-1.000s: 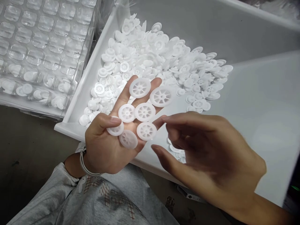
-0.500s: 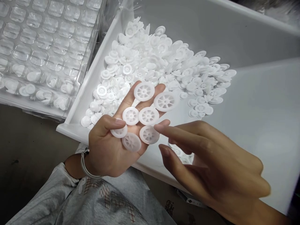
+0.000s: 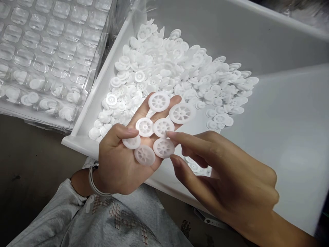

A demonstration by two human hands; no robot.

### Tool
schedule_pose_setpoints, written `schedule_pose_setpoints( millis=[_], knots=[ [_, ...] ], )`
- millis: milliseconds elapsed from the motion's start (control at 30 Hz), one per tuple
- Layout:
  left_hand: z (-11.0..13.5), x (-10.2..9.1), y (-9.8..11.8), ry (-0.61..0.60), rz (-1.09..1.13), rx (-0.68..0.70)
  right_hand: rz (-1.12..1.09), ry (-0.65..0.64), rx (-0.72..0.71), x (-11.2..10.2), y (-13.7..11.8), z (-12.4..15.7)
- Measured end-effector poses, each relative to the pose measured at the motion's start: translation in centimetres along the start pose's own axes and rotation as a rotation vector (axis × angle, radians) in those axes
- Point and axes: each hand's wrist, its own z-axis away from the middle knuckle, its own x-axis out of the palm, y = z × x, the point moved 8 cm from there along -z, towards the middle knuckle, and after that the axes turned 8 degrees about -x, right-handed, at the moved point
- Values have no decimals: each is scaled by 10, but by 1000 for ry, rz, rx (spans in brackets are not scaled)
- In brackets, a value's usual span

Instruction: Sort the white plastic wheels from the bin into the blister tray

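And here's the left hand (image 3: 120, 168), palm up over the near edge of the white bin (image 3: 288, 113), toward its left corner, fingers spread, seven spoked discs (image 3: 145, 127) laid out across palm and fingers, its thumb resting over the leftmost one. In from the right reaches the right hand (image 3: 231, 171), index finger and thumb apart, nothing clamped between them, and look where they point: straight left, at the lower-right disc (image 3: 163, 148). That's the relation to watch. The index tip sits at this disc's upper edge, overlapping the rim of the disc above; the thumb tip is just beside its lower-right edge. Touching or merely hovering? I can't tell. No long axis to line up with here, it's a round wheel lying nearly flat, spokes facing up, so the gap between index and thumb runs across its right-hand rim. The right hand's fingertips are the nearer free ones, no contest. Behind it all, the big pile of discs (image 3: 164, 68) leans along the bin's left wall, well apart from the right hand.
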Motion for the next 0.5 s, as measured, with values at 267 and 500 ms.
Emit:
schedule_pose_setpoints(
  millis=[267,500],
  knots=[
    [0,1,-1,23,-15,-15,5,16,13,-1,0,1],
    [1,-3,-1,29,-34,-18,-39,95,70,-19,11,4]
  ],
)
